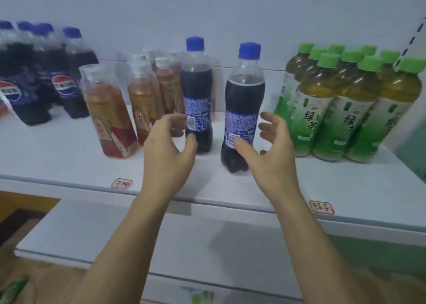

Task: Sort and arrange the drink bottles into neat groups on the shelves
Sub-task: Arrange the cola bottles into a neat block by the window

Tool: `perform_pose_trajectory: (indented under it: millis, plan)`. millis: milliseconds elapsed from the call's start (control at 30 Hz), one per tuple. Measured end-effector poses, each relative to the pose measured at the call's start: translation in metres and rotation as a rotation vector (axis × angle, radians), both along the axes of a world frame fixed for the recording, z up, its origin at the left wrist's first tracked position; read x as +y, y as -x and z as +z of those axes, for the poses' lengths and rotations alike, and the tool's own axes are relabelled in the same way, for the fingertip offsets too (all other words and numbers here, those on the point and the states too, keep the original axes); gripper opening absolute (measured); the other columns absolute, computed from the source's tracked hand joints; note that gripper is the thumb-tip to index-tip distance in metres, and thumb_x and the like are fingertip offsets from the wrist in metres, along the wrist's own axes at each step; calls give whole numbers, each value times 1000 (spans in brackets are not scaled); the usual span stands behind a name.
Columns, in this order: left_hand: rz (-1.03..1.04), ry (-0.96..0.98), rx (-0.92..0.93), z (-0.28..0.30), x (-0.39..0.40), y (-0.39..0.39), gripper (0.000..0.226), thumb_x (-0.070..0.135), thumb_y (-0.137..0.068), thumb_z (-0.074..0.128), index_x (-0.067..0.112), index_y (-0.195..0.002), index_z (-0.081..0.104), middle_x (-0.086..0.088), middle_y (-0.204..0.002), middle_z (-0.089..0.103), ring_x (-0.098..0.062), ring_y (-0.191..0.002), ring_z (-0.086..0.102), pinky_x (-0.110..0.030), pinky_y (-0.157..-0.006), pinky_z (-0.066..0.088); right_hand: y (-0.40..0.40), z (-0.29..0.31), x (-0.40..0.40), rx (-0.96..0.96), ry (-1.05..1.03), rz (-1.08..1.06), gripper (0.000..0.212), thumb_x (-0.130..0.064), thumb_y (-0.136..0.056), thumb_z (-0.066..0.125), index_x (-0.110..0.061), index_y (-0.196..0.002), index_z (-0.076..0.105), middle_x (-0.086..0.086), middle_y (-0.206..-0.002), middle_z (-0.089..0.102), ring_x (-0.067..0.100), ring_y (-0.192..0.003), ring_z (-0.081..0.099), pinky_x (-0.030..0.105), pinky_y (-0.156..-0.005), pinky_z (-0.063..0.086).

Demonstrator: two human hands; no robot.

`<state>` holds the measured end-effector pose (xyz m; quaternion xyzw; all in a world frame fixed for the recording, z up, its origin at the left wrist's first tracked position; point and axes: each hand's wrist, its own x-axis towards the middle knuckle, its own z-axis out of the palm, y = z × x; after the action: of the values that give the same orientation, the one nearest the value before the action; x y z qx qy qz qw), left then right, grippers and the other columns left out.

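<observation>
Two cola bottles with blue caps stand apart from their group in the middle of the white shelf (pixel 69 160): one further back (pixel 197 84), one nearer the front (pixel 244 96). My left hand (pixel 169 147) is open beside the back bottle, thumb touching its lower part. My right hand (pixel 267 151) is open around the front bottle, thumb on its label, fingers spread to its right. A group of cola bottles (pixel 46 77) stands at the far left. Several amber tea bottles (pixel 140 91) stand left of centre. Several green tea bottles (pixel 345 103) stand at the right.
Red-bordered labels are stuck on the shelf's front edge, one (pixel 121 183) below the amber tea and one (pixel 321 207) below the green tea. A lower white shelf (pixel 115 234) juts out beneath. A perforated upright (pixel 417 36) bounds the right end.
</observation>
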<state>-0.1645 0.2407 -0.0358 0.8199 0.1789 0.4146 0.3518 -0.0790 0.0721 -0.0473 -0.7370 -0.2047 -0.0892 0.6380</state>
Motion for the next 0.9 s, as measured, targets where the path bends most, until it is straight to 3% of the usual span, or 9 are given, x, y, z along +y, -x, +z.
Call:
perform_pose_trajectory:
  millis: [100, 167, 233, 300, 400, 567, 667, 800, 900]
  plan:
    - [-153, 31, 24, -6, -3, -6, 23, 21, -89, 69, 20, -112, 65, 8, -102, 70, -4, -90, 66, -39, -79, 58, -1, 18, 15, -69, -113, -85, 67, -43, -82, 76, -33, -141, 44, -10, -133, 56, 6, -121, 55, 36, -100, 51]
    - [-334, 62, 223, -16, -14, -10, 54, 43, -82, 73, 23, -130, 57, 11, -114, 69, -3, -99, 65, -34, -84, 57, -6, 42, 24, -154, -174, -146, 68, -48, -85, 71, -31, -144, 42, -6, -131, 58, 6, -118, 58, 29, -98, 52]
    - [-413, -67, 436, -24, -24, -22, 82, 58, -74, 77, 26, -142, 43, 5, -123, 66, -17, -107, 64, -37, -88, 55, -13, 70, 33, -197, -150, -156, 64, -46, -87, 70, -31, -143, 44, -5, -120, 65, 3, -108, 64, 23, -91, 53]
    - [-382, -175, 479, -24, -29, -33, 79, 55, -73, 80, 24, -136, 43, -4, -116, 67, -29, -102, 63, -40, -83, 54, -15, 87, 44, -214, -66, -153, 45, -40, -91, 69, -24, -130, 56, -9, -102, 69, 2, -93, 66, 28, -87, 55]
    - [-478, -86, 376, -25, -22, -32, 62, 43, -75, 79, 23, -126, 49, -2, -110, 69, -28, -98, 63, -43, -80, 55, 5, 84, 55, -245, -161, -198, 29, -31, -95, 66, -15, -118, 64, -8, -94, 69, 6, -88, 66, 31, -85, 55]
    - [-633, 126, 145, -27, 16, 8, 75, 25, -72, 85, 31, -138, 49, 10, -126, 65, -11, -110, 65, -36, -94, 55, 54, 87, 75, -350, -473, -210, 15, -26, -94, 65, -19, -107, 63, -20, -84, 66, -1, -82, 63, 17, -79, 48]
    - [-592, 137, 30, -17, 56, 30, 83, 17, -71, 91, 34, -140, 49, 13, -132, 61, -10, -114, 65, -35, -97, 56, 78, 96, 99, -338, -610, -57, 10, -20, -97, 60, -20, -107, 60, -20, -86, 68, 0, -83, 64, 17, -80, 49]
    - [-488, 149, -102, -15, 112, 64, 85, 7, -69, 93, 38, -137, 53, 14, -129, 63, -10, -109, 67, -19, -86, 57, 103, 95, 150, -294, -706, 102, 17, -20, -95, 60, -16, -112, 59, -16, -90, 68, 5, -83, 63, 23, -79, 51]
    - [-379, 156, -152, -19, 149, 86, 85, 3, -69, 92, 39, -135, 55, 14, -126, 64, -19, -106, 69, -25, -86, 58, 121, 92, 194, -294, -706, 177, 23, -22, -93, 58, -15, -114, 57, -19, -89, 68, 2, -82, 63, 21, -79, 51]
